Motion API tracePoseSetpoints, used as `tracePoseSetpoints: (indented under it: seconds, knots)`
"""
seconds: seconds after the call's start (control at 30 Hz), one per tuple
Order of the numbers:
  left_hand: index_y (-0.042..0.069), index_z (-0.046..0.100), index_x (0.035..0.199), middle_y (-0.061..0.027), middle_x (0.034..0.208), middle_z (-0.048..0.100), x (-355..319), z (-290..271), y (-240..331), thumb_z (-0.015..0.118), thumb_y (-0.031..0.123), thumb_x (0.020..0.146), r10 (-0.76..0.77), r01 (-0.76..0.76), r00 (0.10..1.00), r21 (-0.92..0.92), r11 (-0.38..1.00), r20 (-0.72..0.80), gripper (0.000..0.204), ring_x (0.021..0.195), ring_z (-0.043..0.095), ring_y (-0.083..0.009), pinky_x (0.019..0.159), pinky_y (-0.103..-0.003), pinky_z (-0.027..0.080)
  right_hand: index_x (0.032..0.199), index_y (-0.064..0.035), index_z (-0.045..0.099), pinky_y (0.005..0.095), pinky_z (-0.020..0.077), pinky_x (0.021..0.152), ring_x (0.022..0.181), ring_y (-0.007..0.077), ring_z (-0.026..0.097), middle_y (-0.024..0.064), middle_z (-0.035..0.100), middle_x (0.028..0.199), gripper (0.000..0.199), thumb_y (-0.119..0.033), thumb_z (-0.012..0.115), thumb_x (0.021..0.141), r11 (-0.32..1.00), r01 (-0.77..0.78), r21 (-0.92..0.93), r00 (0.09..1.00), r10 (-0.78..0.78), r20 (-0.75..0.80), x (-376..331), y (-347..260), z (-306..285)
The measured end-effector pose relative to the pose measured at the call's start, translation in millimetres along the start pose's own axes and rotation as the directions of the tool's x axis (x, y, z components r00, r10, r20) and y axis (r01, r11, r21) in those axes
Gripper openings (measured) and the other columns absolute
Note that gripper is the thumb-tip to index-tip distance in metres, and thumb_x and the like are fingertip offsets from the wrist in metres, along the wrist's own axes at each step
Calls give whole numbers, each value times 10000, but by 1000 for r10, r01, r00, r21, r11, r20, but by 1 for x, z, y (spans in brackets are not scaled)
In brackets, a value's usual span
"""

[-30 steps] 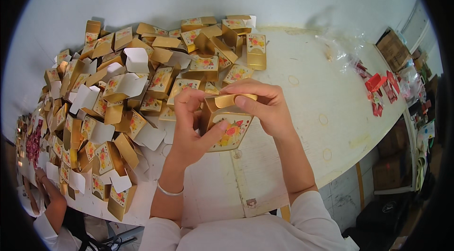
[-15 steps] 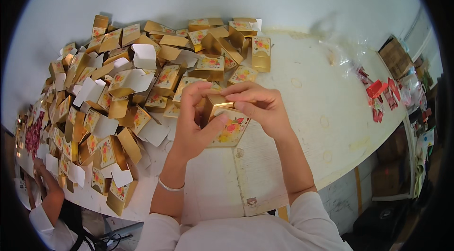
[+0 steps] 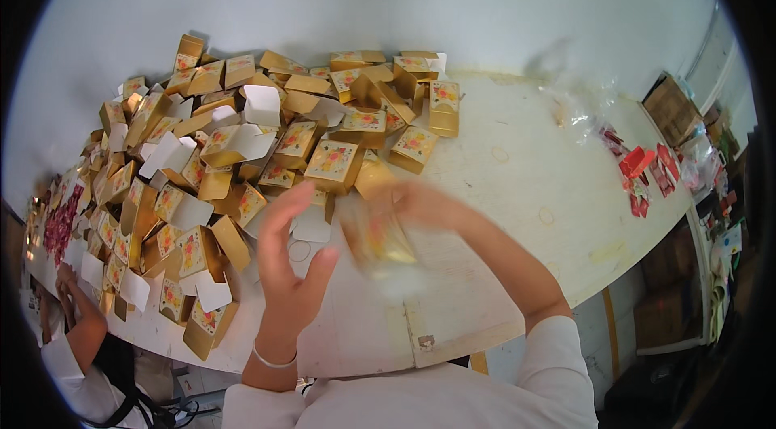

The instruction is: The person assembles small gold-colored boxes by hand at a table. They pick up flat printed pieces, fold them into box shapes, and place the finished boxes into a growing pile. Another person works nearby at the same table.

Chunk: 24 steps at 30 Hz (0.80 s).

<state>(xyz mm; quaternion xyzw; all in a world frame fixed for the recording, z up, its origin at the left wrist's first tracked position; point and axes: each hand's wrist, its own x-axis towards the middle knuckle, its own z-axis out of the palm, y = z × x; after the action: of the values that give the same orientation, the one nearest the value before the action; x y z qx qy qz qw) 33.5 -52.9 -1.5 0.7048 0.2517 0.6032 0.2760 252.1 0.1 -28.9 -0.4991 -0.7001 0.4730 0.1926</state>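
Observation:
A gold cardboard box [image 3: 378, 243] with a floral printed face is smeared by motion over the table in front of me. My right hand [image 3: 416, 204], also blurred, grips its upper end; the exact finger placement is hard to make out. Just left of that box, my left hand [image 3: 289, 287] is open and holds nothing, its thumb and fingers spread apart. Close beyond my hands lies the edge of a big heap of similar gold boxes, one of them a closed floral box [image 3: 334, 164]. Many in the heap have white-lined flaps standing up, like the white flap [image 3: 262, 104].
The pale table [image 3: 501, 211] meets a light wall at the back. Clear plastic wrap [image 3: 578, 109] and red packets [image 3: 637, 162] lie at the right, near a brown carton [image 3: 672, 108]. At the far left, another person's hands [image 3: 66, 277] are by red-purple packets [image 3: 61, 223].
My left hand has let go of the box, opened and drawn back to the left. The box has turned and dropped slightly in my right hand. My view has shifted a little.

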Motion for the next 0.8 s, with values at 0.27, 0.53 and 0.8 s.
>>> tracePoseSetpoints:
  seconds: [0.27,0.53,0.8]
  knots:
    - [56,488,1103,-180,1254,394,-120,-35,-7,662,248,726,-418,176,875,644,745,245,457,1187,334,-390,986,-515,237,1211,-26,414,461,271,1005,1202,367,336,214,346,1301,508,-227,593,781,630,586,-510,697,-713,-80,5,2,90]
    - [90,505,1131,-178,1286,354,-159,-36,-4,618,373,751,-565,115,774,814,570,287,487,1237,270,-365,1008,-563,130,1063,-30,510,436,318,968,1128,342,415,215,442,1190,337,-163,585,762,581,714,-391,680,-707,192,-14,46,148]
    - [108,495,1146,-181,1306,323,-154,-41,1,573,387,785,-701,132,648,863,488,297,463,1250,242,-353,1016,-557,120,1042,32,516,440,332,958,1101,349,443,237,468,1151,341,-121,491,739,518,724,-455,651,-731,204,-14,37,153]
